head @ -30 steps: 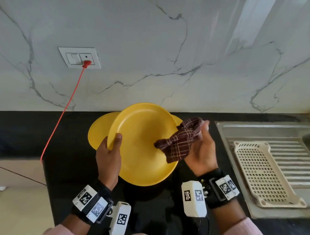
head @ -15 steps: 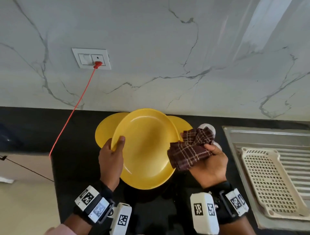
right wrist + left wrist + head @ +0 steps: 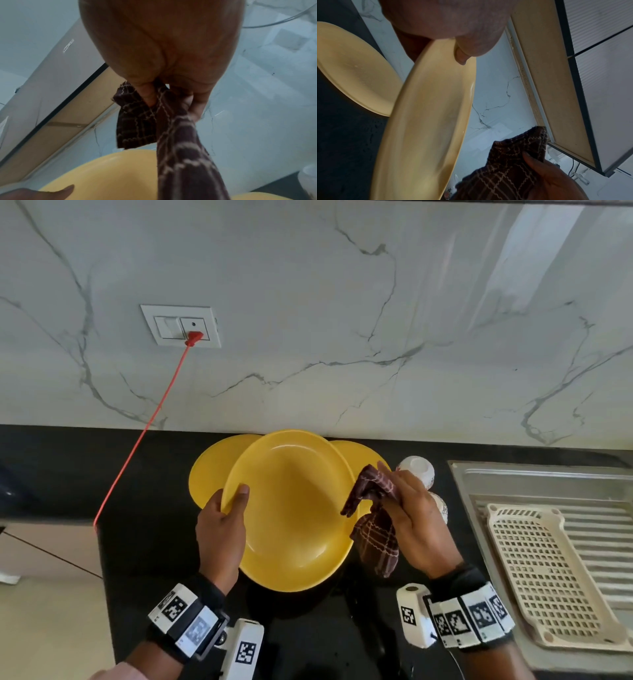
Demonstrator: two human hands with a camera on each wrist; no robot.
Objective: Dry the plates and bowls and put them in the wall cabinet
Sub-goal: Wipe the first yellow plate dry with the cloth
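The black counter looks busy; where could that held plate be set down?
Bare counter lies left of the stacked yellow plates, beyond the red cable, and in front near the wrists. It is crowded right of the held plate, around the white bowls.

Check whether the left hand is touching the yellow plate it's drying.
Touching. The head view shows the left hand gripping the yellow plate by its left rim, thumb on the inner face; the left wrist view shows the thumb pressed onto that rim.
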